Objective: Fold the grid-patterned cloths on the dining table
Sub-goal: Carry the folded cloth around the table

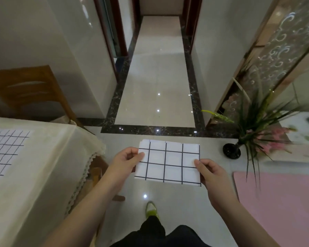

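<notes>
- We had one folded grid cloth [168,164] held up in mid-air over the floor [155,86], not on the counter [43,157] at all, which sat off to our left.
- Left hand [127,160] grip: thumb on top, fingers curled under, pinching the cloth's left edge. Right hand [210,172] grip: same deal, pinching the right edge nearer the bottom corner.
- A second grid cloth [4,154] lay flat and unfolded on the counter, partly cut off by the frame edge, so prob more folding left to do.
- What could've gone wrong imo: the folded layers looked a bit staggered along the top edge, and since only the two side edges were pinched w/ nothing supporting the middle, the stack could've sagged or slid open before it got set down.
- Also if either pinch let go early, the thing would've dropped straight onto the floor, not the counter.
- The plant vase [231,151] stood near on the right; a wide swing w/ the right arm could've clipped the leaves.
</notes>
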`<state>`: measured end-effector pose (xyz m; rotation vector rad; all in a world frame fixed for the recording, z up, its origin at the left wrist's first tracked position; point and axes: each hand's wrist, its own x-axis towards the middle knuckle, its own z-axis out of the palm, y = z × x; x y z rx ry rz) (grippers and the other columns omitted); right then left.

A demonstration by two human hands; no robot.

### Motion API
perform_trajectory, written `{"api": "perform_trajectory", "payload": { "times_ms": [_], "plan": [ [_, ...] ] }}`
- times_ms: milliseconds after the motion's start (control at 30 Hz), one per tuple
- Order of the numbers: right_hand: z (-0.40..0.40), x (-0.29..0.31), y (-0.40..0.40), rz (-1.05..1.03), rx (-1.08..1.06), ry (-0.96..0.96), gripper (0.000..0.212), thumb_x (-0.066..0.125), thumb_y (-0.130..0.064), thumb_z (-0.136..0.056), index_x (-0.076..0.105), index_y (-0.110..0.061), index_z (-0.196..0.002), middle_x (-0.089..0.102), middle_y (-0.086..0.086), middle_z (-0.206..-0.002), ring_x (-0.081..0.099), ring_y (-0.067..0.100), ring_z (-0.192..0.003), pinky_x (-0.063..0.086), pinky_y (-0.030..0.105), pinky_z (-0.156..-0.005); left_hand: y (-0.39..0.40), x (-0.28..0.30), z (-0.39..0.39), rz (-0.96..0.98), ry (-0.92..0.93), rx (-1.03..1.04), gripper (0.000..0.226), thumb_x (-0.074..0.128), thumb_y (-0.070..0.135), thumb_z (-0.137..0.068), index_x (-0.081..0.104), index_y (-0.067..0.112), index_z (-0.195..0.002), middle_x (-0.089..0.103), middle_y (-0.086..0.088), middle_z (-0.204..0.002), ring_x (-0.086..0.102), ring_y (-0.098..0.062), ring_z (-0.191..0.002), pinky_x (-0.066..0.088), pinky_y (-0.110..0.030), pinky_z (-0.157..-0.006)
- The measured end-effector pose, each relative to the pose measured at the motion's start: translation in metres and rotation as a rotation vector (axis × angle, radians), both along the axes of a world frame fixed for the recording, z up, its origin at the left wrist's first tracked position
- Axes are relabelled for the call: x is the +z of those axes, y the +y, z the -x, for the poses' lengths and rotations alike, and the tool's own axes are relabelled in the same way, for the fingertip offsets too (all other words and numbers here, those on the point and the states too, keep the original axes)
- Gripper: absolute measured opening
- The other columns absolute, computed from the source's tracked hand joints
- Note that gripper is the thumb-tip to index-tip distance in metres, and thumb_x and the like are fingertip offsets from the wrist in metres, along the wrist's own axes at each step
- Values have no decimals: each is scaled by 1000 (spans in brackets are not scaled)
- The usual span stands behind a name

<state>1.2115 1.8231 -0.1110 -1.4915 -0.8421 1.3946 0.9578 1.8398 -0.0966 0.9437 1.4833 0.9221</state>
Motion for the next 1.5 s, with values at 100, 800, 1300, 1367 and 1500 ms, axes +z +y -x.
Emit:
{"api": "perform_trajectory", "payload": {
  "times_ms": [100, 800, 1300, 1367, 1500],
  "plan": [
    [19, 1, 48, 8, 56, -26, 14, 67, -25, -89, 72, -13, -85, 63, 31, -96, 57, 29, -81, 49, 57, -89, 34, 0, 17, -13, -2, 46, 10, 62, 20, -92, 65, 12, -88, 61, 8, -64, 58, -2, -59, 47, -14, -57],
    [130, -10, 289, 86, 336, -23, 15, 65, -16, -90, 70, -5, -98, 71, 18, -99, 68, 29, -89, 56, 42, -85, 186, -20, 111, 116, -39, 384, 14, 62, 20, -93, 64, 7, -97, 74, -10, -89, 70, -20, -74, 54, -22, -58],
    [235, -40, 450, 152, 846, -88, 13, 68, -25, -89, 72, -15, -94, 72, 12, -98, 67, 29, -98, 54, 46, -93, 249, -37, 153, 180, -102, 842, 10, 57, 17, -96, 63, 9, -92, 74, -5, -79, 69, -17, -69, 51, -28, -59],
    [255, -39, 456, 145, 913, -89, 12, 67, -24, -89, 72, -14, -94, 73, 10, -96, 68, 28, -96, 55, 45, -90, 247, -36, 160, 161, -115, 940, 12, 57, 15, -96, 61, 12, -85, 72, 1, -71, 68, -13, -64, 49, -23, -53],
    [303, -38, 460, 130, 1061, -103, 12, 65, -22, -91, 71, -12, -95, 73, 9, -92, 70, 25, -90, 59, 38, -82, 234, -35, 183, 151, -137, 1102, 12, 58, 16, -95, 60, 11, -85, 71, -3, -77, 66, -17, -67, 48, -26, -54]
  ]
}}
